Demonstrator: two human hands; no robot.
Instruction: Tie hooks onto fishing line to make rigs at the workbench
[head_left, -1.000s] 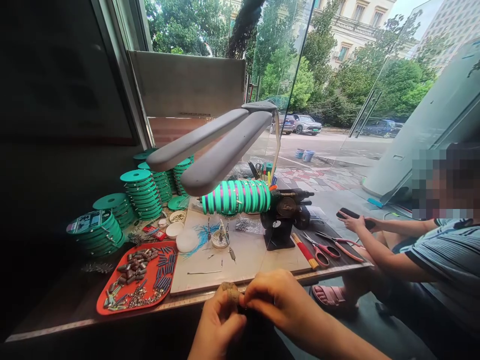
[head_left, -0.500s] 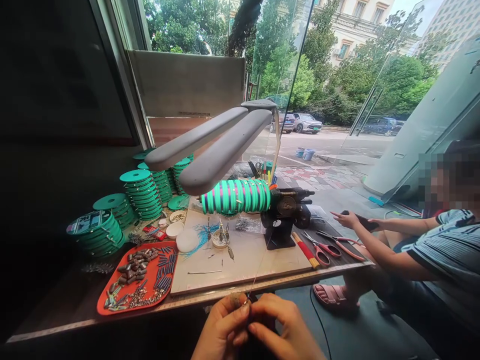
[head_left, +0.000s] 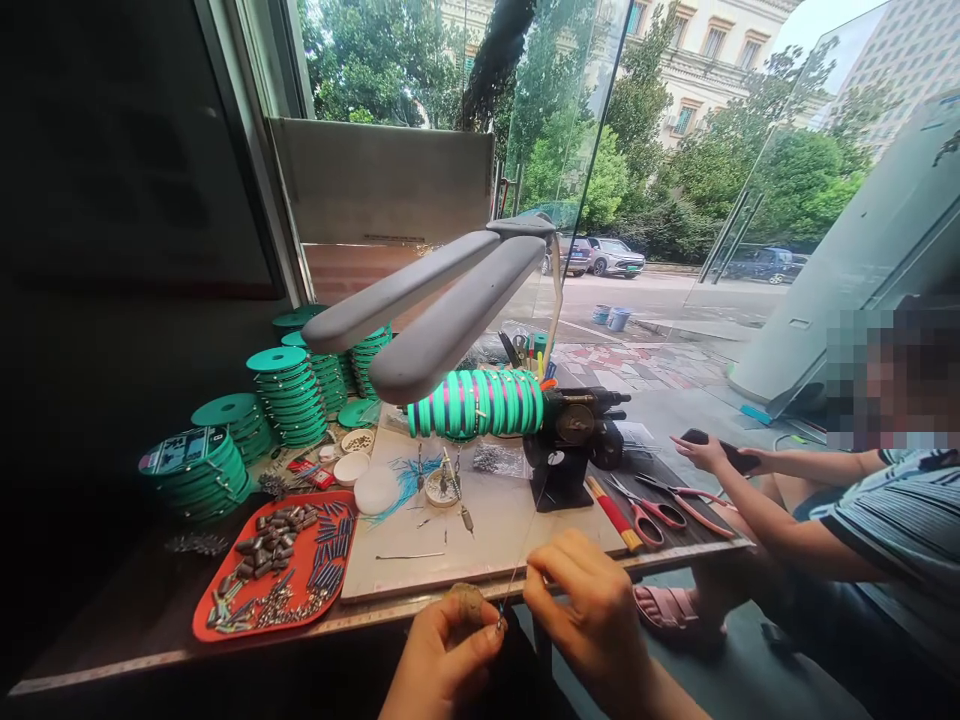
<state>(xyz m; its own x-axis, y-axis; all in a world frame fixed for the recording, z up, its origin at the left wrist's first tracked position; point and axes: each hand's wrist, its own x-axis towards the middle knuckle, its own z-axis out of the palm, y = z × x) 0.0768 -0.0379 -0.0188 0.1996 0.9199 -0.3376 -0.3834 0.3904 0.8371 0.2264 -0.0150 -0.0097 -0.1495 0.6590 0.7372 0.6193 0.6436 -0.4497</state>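
Thumb and forefinger of the left hand (head_left: pixel 448 650) are pinched together on a small metal piece (head_left: pixel 501 622), at the lower middle of the frame, just off the near edge of the desk (head_left: pixel 97 605). A tan wrap (head_left: pixel 466 598) covers part of one finger of that hand. Just to its right, the right hand (head_left: pixel 589 605) has its thumb and forefinger close together beside a thin line (head_left: pixel 513 578), which rises from near the metal piece; whether they clamp it, I cannot tell.

Behind the hands, a pale board (head_left: pixel 427 580) lies on the desk, bearing a white dish (head_left: pixel 441 490), a round white lid (head_left: pixel 375 491) and blue strings (head_left: pixel 409 485). At lower left, a red tray (head_left: pixel 302 552) holds grey weights (head_left: pixel 271 548), dark tubes (head_left: pixel 334 540) and little metal parts (head_left: pixel 292 606). Near the centre, a row of green spools (head_left: pixel 480 402) sits on a black machine (head_left: pixel 561 480) below a grey lamp (head_left: pixel 461 325). Scissors (head_left: pixel 651 512) and pliers (head_left: pixel 694 498) lie right of centre. At the right edge, another person (head_left: pixel 885 510) holds a phone (head_left: pixel 724 452).
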